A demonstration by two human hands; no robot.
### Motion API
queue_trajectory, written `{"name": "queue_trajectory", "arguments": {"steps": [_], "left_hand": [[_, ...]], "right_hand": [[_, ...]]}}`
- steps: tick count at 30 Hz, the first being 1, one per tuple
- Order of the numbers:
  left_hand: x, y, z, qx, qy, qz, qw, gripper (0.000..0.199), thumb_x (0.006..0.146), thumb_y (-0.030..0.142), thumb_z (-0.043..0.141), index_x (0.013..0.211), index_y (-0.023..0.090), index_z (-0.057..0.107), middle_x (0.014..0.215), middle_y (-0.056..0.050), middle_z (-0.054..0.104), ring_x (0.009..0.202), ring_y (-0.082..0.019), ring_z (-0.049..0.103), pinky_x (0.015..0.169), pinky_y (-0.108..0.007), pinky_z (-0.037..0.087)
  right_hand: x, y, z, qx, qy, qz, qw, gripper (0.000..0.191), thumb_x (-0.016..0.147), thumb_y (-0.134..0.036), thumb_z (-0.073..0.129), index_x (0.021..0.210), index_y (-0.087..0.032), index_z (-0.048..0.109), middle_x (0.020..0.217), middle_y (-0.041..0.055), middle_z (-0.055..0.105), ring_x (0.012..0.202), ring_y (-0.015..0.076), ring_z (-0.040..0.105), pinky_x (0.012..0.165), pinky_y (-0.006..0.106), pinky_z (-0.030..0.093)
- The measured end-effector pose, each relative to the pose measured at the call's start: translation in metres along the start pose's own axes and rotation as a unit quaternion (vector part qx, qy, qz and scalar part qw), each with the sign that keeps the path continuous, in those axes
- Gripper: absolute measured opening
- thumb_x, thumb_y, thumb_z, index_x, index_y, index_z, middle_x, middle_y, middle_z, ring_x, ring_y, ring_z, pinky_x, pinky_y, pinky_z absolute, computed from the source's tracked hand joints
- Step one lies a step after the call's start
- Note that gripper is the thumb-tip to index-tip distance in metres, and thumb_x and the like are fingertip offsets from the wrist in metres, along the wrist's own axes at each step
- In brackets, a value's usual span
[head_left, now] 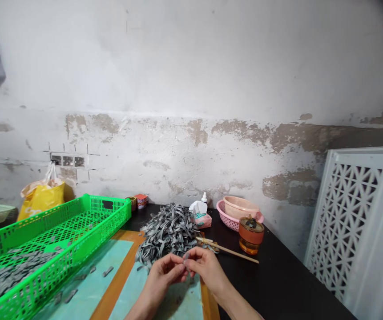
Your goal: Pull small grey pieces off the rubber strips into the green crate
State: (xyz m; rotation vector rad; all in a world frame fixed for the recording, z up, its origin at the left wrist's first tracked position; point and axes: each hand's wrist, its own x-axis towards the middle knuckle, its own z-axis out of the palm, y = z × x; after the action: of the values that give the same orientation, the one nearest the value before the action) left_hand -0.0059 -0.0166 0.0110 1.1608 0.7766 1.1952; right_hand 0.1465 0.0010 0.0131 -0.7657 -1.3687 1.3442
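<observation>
Here, a small grey strip (187, 256) held in a tight pinch

It sits between the nearly touching fingertips of the left hand (166, 275) and the right hand (204, 269), both closed on it above a pale blue wood-framed board (87, 289). Just beyond the hands lies a heap of long grey strips (167, 233). Left of that heap stands a bright green plastic mesh crate (107, 212) holding short grey pieces (14, 271); right of it lie thin wooden sticks (227, 249), with a pink plastic basket (233, 220) farther back.

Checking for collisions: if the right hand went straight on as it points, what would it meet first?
The right hand would likely meet the small flat grey strip first, then the left hand; depth is unclear.
</observation>
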Motion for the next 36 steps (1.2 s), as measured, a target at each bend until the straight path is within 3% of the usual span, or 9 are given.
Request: {"name": "queue_trajectory", "arguments": {"steps": [5, 8, 13, 17, 22, 29, 36], "left_hand": [[-0.002, 0.000, -0.008, -0.039, 0.060, -0.019, 0.997, 0.028, 0.053, 0.030, 0.087, 0.072, 0.014, 0.074, 0.064, -0.001, 0.071, 0.061, -0.011, 0.059, 0.062, -0.020, 0.042], [-0.001, 0.000, -0.010, -0.043, 0.047, -0.018, 0.998, 0.031, 0.050, 0.027, 0.089, 0.075, 0.015, 0.074, 0.071, -0.003, 0.075, 0.065, -0.014, 0.063, 0.066, -0.023, 0.045], [0.005, -0.004, -0.012, -0.023, 0.008, 0.003, 1.000, 0.032, 0.050, 0.027, 0.089, 0.075, 0.013, 0.074, 0.069, -0.006, 0.076, 0.062, -0.017, 0.066, 0.066, -0.026, 0.047], [0.005, -0.003, -0.011, -0.026, 0.011, -0.005, 1.000, 0.034, 0.049, 0.026, 0.089, 0.076, 0.014, 0.074, 0.071, -0.005, 0.076, 0.063, -0.017, 0.066, 0.065, -0.026, 0.048], [0.003, 0.002, -0.006, 0.032, 0.041, 0.012, 0.999, 0.026, 0.050, 0.027, 0.087, 0.067, 0.012, 0.073, 0.060, -0.004, 0.072, 0.055, -0.013, 0.060, 0.058, -0.023, 0.044], [0.005, -0.002, -0.003, 0.058, 0.070, 0.047, 0.995, 0.022, 0.049, 0.025, 0.085, 0.059, 0.013, 0.070, 0.054, -0.003, 0.070, 0.054, -0.014, 0.059, 0.056, -0.023, 0.043], [0.005, -0.001, -0.003, 0.059, 0.069, -0.004, 0.996, 0.036, 0.046, 0.039, 0.087, 0.065, 0.012, 0.072, 0.052, -0.003, 0.067, 0.048, -0.013, 0.057, 0.052, -0.024, 0.044]], "right_hand": [[-0.004, -0.007, -0.003, 0.077, -0.044, 0.045, 0.995, 0.029, 0.061, -0.037, 0.082, 0.075, -0.014, 0.070, 0.062, -0.0015, 0.060, 0.055, 0.0085, 0.052, 0.055, 0.022, 0.040], [-0.007, -0.012, -0.005, 0.083, -0.066, 0.072, 0.992, 0.030, 0.059, -0.036, 0.083, 0.074, -0.013, 0.068, 0.065, 0.0001, 0.062, 0.059, 0.0107, 0.056, 0.059, 0.024, 0.043], [-0.007, -0.010, -0.007, 0.061, -0.045, 0.108, 0.991, 0.030, 0.050, -0.026, 0.085, 0.068, -0.013, 0.065, 0.060, 0.0006, 0.066, 0.055, 0.0127, 0.059, 0.062, 0.028, 0.044], [-0.004, -0.003, -0.008, 0.047, -0.027, 0.103, 0.993, 0.027, 0.048, -0.022, 0.083, 0.065, -0.013, 0.064, 0.057, -0.0015, 0.064, 0.052, 0.0117, 0.058, 0.059, 0.027, 0.043], [-0.003, -0.001, -0.006, -0.029, 0.005, 0.083, 0.996, 0.019, 0.050, -0.018, 0.076, 0.064, -0.014, 0.065, 0.052, -0.0027, 0.063, 0.050, 0.0097, 0.053, 0.055, 0.024, 0.038], [-0.003, -0.006, 0.003, -0.055, 0.031, 0.079, 0.995, 0.015, 0.053, -0.022, 0.074, 0.061, -0.014, 0.064, 0.047, -0.0033, 0.061, 0.046, 0.0092, 0.050, 0.052, 0.023, 0.038], [-0.001, -0.003, 0.000, -0.031, 0.032, 0.052, 0.998, 0.011, 0.053, -0.019, 0.073, 0.059, -0.015, 0.064, 0.049, -0.0031, 0.061, 0.047, 0.0097, 0.051, 0.053, 0.024, 0.038]]}}
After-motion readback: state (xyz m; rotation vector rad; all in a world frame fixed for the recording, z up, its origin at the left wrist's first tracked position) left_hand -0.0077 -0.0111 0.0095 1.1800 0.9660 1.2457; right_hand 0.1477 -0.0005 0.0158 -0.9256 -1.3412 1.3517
